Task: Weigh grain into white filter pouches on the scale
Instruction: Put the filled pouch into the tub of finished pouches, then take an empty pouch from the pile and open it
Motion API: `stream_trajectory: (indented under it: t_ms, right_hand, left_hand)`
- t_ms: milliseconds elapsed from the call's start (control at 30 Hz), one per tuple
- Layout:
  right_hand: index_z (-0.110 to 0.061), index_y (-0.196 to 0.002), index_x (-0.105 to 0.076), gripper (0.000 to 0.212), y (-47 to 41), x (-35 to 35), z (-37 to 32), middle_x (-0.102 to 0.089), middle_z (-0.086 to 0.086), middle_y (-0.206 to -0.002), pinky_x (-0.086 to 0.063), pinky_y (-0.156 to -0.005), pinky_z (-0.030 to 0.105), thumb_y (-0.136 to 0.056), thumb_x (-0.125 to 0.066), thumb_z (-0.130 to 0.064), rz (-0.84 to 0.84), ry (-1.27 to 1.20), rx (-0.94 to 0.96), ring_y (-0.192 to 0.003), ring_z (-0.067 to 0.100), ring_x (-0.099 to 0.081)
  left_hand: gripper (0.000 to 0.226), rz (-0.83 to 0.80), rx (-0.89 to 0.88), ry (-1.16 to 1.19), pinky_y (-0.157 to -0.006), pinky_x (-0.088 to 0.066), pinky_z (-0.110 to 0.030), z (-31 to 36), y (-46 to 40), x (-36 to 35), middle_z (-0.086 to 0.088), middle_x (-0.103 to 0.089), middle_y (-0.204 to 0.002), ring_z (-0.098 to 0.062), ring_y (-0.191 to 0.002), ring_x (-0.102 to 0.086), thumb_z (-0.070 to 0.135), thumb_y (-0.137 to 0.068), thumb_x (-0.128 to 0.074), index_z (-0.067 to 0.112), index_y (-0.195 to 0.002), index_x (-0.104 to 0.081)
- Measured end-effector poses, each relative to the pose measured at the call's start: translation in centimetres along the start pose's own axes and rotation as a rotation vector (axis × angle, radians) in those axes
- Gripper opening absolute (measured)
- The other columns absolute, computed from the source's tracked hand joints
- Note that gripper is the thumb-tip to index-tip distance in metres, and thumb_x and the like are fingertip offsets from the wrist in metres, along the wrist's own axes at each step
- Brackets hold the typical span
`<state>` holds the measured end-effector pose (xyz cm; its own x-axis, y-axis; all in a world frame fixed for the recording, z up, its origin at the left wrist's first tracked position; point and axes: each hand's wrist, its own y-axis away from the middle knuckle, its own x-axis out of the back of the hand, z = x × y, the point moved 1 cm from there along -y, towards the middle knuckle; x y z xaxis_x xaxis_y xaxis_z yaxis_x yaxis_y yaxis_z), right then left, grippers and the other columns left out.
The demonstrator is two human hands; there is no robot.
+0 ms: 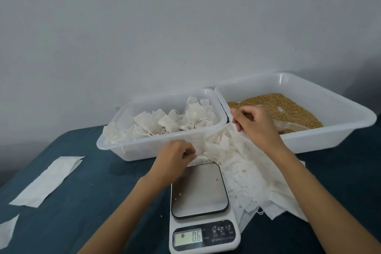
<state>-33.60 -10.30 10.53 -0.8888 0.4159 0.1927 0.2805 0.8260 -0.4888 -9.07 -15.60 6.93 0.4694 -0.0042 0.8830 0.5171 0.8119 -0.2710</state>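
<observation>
From my head view, many filled pouches (175, 121) sit in the left tub (132, 150); the scale (199, 189) pan is bare. My left hand (175, 159) and right hand (253, 123) each pinch an empty pouch (231, 146) from the pile beside the scale. Grain (288, 109) remains in the right tub (340, 121), so I judge the job partway done.

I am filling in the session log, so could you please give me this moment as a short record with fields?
surface: dark blue cloth
scale: digital scale, platform bare but for a few stray grains, display reads 0.6
left tray: white tray of filled pouches
right tray: white tray of grain with a scoop
empty pouches: loose pile right of the scale
left hand: left hand pinches a pouch edge
right hand: right hand grips a pouch at the pile's top
</observation>
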Motion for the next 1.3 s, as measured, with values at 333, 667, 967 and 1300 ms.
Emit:
stream_trajectory:
  t_ms: [333, 667, 967, 1300]
  right_hand:
    - [-0.013, -0.065, -0.065, 0.038, 0.0, 0.1, 0.1, -0.061, -0.001, -0.053, -0.040, -0.055, 0.017, -0.100, -0.061, -0.027, -0.016, -0.003, 0.014, -0.048, 0.007, -0.049]
    - [-0.013, -0.068, -0.066, 0.037, 0.1, 0.1, 0.0, -0.061, -0.002, -0.055, -0.040, -0.057, 0.017, -0.100, -0.061, -0.029, -0.023, 0.011, -0.001, -0.050, 0.004, -0.050]
    - [-0.026, -0.073, -0.061, 0.029, 4.3, -4.9, -3.0, -0.056, -0.007, -0.058, -0.041, -0.052, 0.021, -0.098, -0.063, -0.039, -0.051, 0.035, 0.338, -0.051, 0.013, -0.052]
    - [-0.024, -0.086, -0.064, 0.020, 4.7, -5.7, -2.2, -0.069, -0.007, -0.084, -0.060, -0.067, 0.043, -0.089, -0.074, -0.042, -0.193, -0.080, 0.046, -0.082, 0.016, -0.067]
  left_hand:
    - [0.010, -0.061, 0.120, -0.003, -0.069, -0.053, -0.028, -1.0, -0.9, -0.7, 0.004, -0.069, -0.077, -0.015, -0.073, -0.063, 0.008, -0.091, -0.072, 0.014, -0.085, -0.076]
    - [0.015, 0.495, 0.002, 0.117, -0.078, -0.048, -0.026, 1.4, 1.2, 3.2, 0.001, -0.069, -0.090, -0.013, -0.083, -0.061, -0.001, -0.098, -0.066, 0.007, -0.101, -0.078]
    - [0.019, 0.534, 0.243, 0.657, -0.064, -0.048, -0.015, 3.7, 2.2, 1.3, 0.008, -0.068, -0.068, -0.004, -0.064, -0.059, 0.014, -0.091, -0.079, 0.017, -0.075, -0.072]
    - [0.038, 0.328, 0.103, 0.996, -0.059, -0.039, -0.022, 4.4, 2.9, -0.3, -0.006, -0.050, -0.063, -0.015, -0.063, -0.043, 0.033, -0.091, -0.074, 0.002, -0.074, -0.063]
